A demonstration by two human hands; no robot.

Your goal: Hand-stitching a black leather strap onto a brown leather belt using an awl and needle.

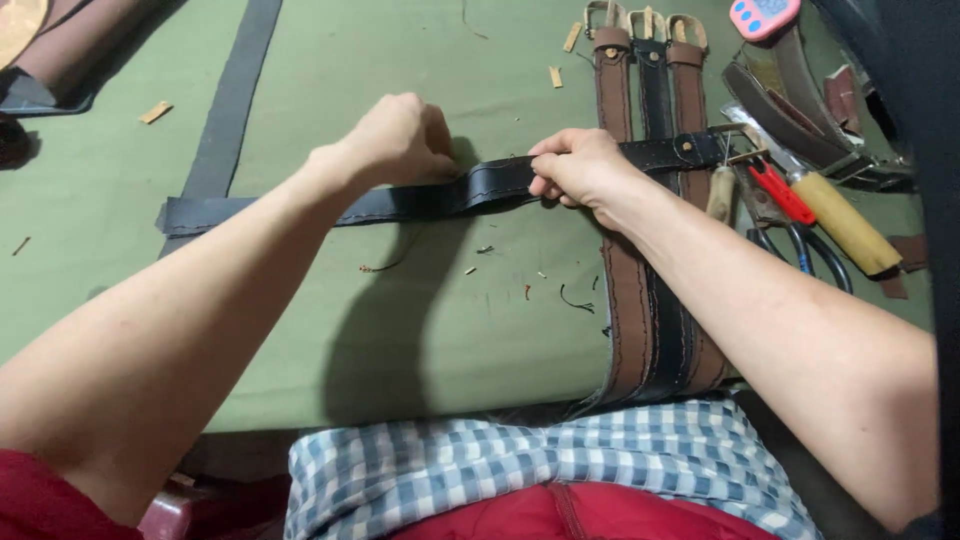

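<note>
Green tabletop [330, 330] carries a black belt [420, 200] lying sideways, left to right; both hands grip it, left hand [400, 140] and right hand [580, 170] near together; three more belts [650, 330] run away under it
</note>
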